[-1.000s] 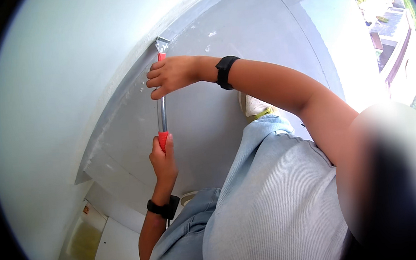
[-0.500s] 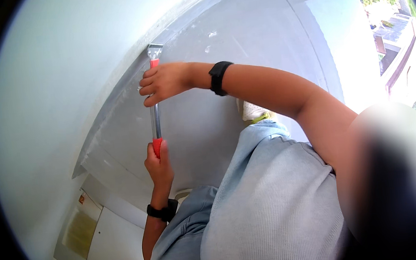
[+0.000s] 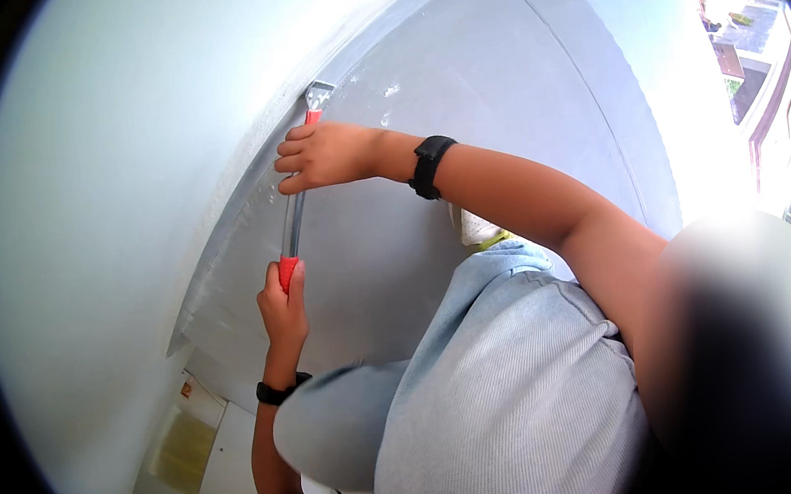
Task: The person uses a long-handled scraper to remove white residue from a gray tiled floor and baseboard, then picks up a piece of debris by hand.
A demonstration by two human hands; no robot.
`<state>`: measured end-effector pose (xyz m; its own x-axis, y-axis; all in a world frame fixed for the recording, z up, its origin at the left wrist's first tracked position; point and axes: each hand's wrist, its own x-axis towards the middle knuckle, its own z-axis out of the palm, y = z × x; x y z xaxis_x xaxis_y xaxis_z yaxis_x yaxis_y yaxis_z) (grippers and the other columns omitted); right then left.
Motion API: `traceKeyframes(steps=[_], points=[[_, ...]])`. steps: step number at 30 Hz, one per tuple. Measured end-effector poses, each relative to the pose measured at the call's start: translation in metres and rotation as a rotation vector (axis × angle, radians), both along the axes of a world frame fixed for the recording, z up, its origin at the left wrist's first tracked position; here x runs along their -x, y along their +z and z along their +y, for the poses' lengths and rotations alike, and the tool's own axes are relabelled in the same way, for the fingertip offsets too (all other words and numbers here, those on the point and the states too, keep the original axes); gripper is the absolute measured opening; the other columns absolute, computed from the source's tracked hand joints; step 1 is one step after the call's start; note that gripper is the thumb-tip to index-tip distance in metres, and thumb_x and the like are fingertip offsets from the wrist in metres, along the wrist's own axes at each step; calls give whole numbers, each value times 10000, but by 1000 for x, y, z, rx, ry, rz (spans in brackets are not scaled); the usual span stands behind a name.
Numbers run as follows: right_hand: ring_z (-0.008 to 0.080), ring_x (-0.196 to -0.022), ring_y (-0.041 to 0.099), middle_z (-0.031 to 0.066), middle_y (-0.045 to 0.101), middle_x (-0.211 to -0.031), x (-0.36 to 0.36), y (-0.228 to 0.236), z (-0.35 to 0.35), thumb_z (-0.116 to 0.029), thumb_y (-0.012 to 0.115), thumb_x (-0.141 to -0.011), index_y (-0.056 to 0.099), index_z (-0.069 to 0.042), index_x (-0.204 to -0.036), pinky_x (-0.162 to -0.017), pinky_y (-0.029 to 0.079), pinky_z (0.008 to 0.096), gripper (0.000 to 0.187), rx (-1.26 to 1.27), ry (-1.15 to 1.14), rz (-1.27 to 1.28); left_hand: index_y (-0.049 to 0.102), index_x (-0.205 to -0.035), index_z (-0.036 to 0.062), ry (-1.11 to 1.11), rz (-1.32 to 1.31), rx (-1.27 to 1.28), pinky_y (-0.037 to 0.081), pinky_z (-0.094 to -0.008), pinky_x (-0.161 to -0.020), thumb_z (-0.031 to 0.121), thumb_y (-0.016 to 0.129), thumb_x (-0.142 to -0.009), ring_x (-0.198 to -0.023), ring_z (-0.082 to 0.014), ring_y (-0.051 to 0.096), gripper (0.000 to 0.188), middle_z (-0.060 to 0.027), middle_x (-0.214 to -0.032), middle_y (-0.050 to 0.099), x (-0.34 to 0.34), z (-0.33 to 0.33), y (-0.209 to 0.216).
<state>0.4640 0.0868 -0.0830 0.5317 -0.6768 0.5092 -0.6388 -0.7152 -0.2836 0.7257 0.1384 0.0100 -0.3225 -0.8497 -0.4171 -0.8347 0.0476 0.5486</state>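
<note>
A long-handled scraper (image 3: 295,220) with a metal shaft and red grips slants across the grey floor. Its flat metal head (image 3: 318,94) is down where the floor meets the white wall. My right hand (image 3: 329,155) is closed round the upper red grip just behind that head. Lower down, my left hand (image 3: 281,306) wraps the red grip at the handle's other end, thumb lying along it. Each wrist wears a black band, the right one's strap (image 3: 430,166) showing plainly.
The pale wall (image 3: 120,215) runs along the left side. White specks and a thin seam mark the grey floor (image 3: 475,80). A white panel door (image 3: 231,459) stands at lower left. My shoe (image 3: 475,227) and bent knees are close by. Bright outdoors shows at upper right.
The scraper has tilted: its head has shifted right and its lower end left, with both hands moving along with it. My view has shifted slightly too.
</note>
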Motion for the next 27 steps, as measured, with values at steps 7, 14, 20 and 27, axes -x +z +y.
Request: traceKeyframes(steps=[7,14,20,27], points=[[177,-968,580,-15,592,-901,26,3,-1,-142,597,-813,642,-195,-988,-887,428,290,188,38,-125,-50,520,-837,19,-70,-12,-25,385,-340,-512,336,600,-971,-528,-178,443,354,-120,-603,489,24,-24,5],[182,-945,570,-14,582,-879,3,2,4,-154,585,-811,663,-197,-960,-881,418,299,174,31,-56,-88,526,-871,31,-8,-53,17,418,-332,-541,358,633,-950,-580,-156,489,353,-120,-646,552,2,1,9],[185,-932,569,-7,565,-882,40,1,6,-141,612,-797,633,-169,-920,-896,427,305,128,17,-175,-126,522,-857,17,-125,-76,-14,413,-355,-551,321,612,-960,-571,-201,485,333,-108,-648,533,45,-28,14],[186,-921,576,-7,563,-857,30,2,3,-143,608,-785,622,-162,-870,-911,424,317,88,68,-246,-118,546,-888,-1,-90,-19,-131,395,-351,-558,294,573,-972,-584,-186,479,308,-96,-655,529,27,-37,19]])
